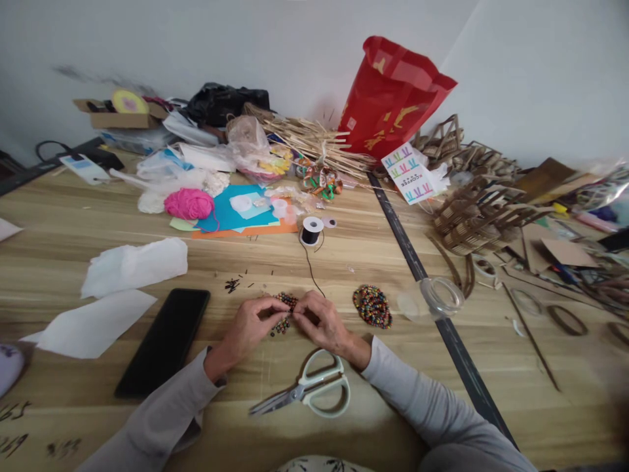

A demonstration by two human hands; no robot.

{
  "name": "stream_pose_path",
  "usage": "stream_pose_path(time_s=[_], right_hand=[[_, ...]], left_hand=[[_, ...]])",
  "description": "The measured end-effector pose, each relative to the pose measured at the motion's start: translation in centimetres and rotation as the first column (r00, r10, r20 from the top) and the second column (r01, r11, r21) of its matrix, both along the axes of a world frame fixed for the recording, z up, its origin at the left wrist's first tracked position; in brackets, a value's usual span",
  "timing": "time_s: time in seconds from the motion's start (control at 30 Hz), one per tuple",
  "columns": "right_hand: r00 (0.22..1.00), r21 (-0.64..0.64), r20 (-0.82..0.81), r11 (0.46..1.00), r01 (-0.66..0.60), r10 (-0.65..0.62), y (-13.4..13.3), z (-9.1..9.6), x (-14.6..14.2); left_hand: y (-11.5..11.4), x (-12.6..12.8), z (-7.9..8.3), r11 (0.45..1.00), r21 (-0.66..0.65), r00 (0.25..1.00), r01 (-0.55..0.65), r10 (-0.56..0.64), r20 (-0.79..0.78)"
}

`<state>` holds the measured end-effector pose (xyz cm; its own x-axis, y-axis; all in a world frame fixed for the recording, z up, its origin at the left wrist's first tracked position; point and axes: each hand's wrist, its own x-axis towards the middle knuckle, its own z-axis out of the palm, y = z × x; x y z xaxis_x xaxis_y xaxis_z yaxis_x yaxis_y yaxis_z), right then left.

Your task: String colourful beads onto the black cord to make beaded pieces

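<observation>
My left hand and my right hand meet over the wooden table, fingers pinched on a string of small multicoloured beads. A thin black thread runs from my right hand up to a black thread spool. A pile of loose coloured beads lies just right of my right hand. White-handled scissors rest near my wrists.
A black phone and white paper sheets lie at the left. A clear plastic lid sits right of the beads. Pink yarn, coloured paper, a red bag and cardboard pieces crowd the back and right.
</observation>
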<state>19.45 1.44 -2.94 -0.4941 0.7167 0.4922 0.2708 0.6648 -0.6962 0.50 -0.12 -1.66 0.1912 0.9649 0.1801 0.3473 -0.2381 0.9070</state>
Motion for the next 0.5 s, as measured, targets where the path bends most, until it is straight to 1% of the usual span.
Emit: stream_pose_path(time_s=[0.27,0.5], right_hand=[[1.0,0.0,0.015,1.0,0.004,-0.004,-0.06,0.08,0.0],[1.0,0.01,0.013,1.0,-0.007,0.006,-0.02,0.11,-0.01]], left_hand=[[-0.06,-0.02,-0.13,1.0,0.005,1.0,-0.002,0.002,-0.007],[0.03,-0.07,-0.43,1.0,0.008,1.0,0.017,-0.017,0.02]])
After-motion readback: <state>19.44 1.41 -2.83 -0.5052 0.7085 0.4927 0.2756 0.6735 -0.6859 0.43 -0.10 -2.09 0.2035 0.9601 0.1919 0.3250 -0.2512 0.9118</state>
